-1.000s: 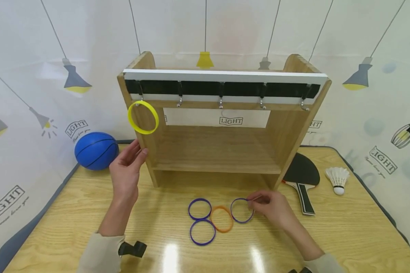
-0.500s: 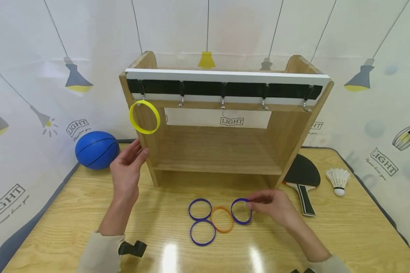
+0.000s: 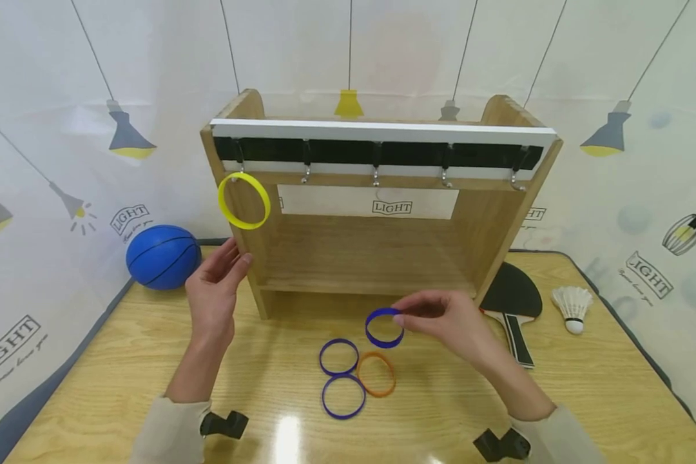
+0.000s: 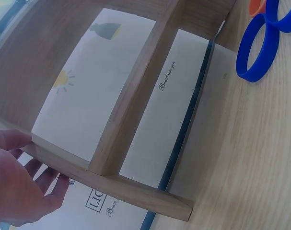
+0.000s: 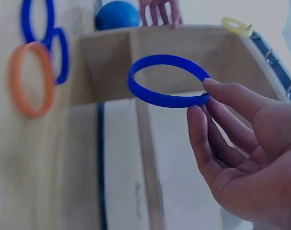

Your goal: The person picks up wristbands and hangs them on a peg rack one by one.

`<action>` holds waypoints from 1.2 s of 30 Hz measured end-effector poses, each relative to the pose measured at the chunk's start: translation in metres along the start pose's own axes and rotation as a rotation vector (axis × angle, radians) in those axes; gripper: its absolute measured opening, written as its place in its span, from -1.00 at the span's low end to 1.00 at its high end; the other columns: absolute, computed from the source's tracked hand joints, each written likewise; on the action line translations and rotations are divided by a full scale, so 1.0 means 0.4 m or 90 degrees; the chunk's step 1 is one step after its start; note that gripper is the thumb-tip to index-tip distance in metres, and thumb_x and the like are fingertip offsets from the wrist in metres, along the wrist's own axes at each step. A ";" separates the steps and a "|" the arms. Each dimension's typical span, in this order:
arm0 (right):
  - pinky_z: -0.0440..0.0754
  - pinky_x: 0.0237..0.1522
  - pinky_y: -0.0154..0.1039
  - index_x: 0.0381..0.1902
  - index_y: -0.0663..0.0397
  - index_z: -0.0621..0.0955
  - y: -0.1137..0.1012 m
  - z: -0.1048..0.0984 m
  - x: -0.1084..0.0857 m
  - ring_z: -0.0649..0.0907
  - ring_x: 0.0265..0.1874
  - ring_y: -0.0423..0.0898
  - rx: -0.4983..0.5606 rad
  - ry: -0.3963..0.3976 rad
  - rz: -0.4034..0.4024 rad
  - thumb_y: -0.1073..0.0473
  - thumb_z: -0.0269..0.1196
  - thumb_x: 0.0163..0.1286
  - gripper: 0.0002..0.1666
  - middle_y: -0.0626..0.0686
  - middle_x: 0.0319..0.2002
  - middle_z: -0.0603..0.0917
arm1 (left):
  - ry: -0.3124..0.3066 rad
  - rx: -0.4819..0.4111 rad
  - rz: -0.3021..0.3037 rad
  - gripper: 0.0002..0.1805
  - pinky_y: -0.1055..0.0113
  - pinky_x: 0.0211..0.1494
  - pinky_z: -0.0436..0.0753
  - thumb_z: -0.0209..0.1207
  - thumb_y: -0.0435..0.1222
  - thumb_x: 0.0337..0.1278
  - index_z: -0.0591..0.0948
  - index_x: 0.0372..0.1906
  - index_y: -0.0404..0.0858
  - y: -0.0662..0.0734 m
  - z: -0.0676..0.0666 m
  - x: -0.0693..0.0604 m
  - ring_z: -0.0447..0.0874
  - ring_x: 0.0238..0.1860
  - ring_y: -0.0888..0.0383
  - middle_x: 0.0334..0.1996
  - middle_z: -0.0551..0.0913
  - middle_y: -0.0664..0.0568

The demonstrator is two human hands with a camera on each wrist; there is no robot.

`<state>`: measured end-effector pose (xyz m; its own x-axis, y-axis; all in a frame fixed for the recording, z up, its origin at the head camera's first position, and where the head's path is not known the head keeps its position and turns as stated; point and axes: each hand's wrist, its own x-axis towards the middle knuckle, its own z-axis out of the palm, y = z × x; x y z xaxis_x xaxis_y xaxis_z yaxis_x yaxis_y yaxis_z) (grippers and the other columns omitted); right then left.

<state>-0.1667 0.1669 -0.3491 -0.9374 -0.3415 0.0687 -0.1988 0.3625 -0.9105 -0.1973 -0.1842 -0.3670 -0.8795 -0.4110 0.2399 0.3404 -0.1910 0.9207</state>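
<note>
My right hand (image 3: pixel 452 325) pinches a blue silicone wristband (image 3: pixel 385 344) between thumb and fingertips, raised above the table in front of the wooden rack (image 3: pixel 365 251). The right wrist view shows this hand's fingertips at one end of the wristband (image 5: pixel 159 98). My left hand (image 3: pixel 212 296) grips the front edge of the rack's left side panel, thumb on the inside and fingers outside, as the left wrist view shows. A yellow wristband (image 3: pixel 246 225) hangs from the leftmost hook. On the table lie an orange wristband (image 3: pixel 393 374) and two more blue wristbands (image 3: pixel 344 417).
Several metal hooks line the black strip (image 3: pixel 345 152) across the rack's top front. A blue ball (image 3: pixel 164 257) sits left of the rack. To its right lie a table tennis bat (image 3: pixel 513 290) and a shuttlecock (image 3: pixel 572 306). A printed cloth backdrop surrounds the table.
My right hand has lifted the blue wristband off the table beside the orange one and brought it up and leftward, toward the rack. My left hand has stayed on the side panel.
</note>
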 end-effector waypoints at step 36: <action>0.50 0.16 -0.19 -0.10 0.13 0.73 -0.323 0.141 0.211 0.69 -0.20 0.07 0.426 0.167 -0.170 0.13 0.46 0.21 -0.68 0.15 -0.17 0.73 | 0.010 0.001 0.007 -0.56 0.39 0.03 0.62 0.38 -0.40 0.08 0.66 0.12 -0.25 -0.002 -0.001 0.004 0.63 0.08 0.07 0.05 0.68 -0.08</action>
<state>-0.2039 0.0421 -0.2486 -0.9356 -0.0963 0.3397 -0.2910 -0.3346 -0.8963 -0.1988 -0.1850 -0.3673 -0.8705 -0.4269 0.2448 0.3493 -0.1856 0.9184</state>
